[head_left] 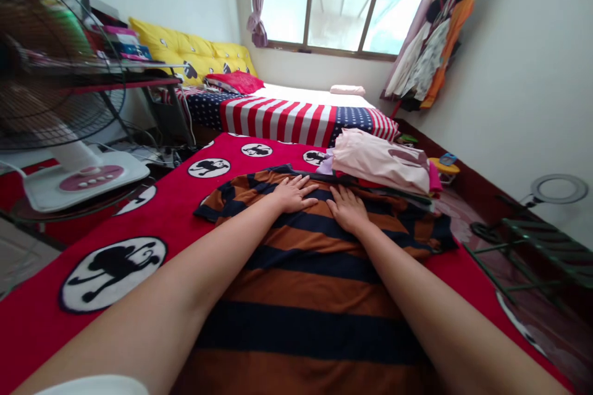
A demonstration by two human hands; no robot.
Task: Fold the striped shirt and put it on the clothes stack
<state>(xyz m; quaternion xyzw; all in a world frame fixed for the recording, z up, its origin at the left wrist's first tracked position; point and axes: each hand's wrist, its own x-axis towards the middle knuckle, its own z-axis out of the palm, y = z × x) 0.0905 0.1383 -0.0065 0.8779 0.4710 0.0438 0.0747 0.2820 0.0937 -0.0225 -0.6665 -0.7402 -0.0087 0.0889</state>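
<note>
In the head view, two grips are held open, the left grip (293, 193) and the right grip (347, 210), pressed flat on one striped brown-and-navy shirt (301, 265), which is spread on a red bed cover (171, 228), with one pink clothing pile (380, 160) just beside it

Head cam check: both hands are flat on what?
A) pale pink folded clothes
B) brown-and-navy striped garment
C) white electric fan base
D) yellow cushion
B: the left hand and the right hand lie spread flat on the brown-and-navy striped garment.
</note>
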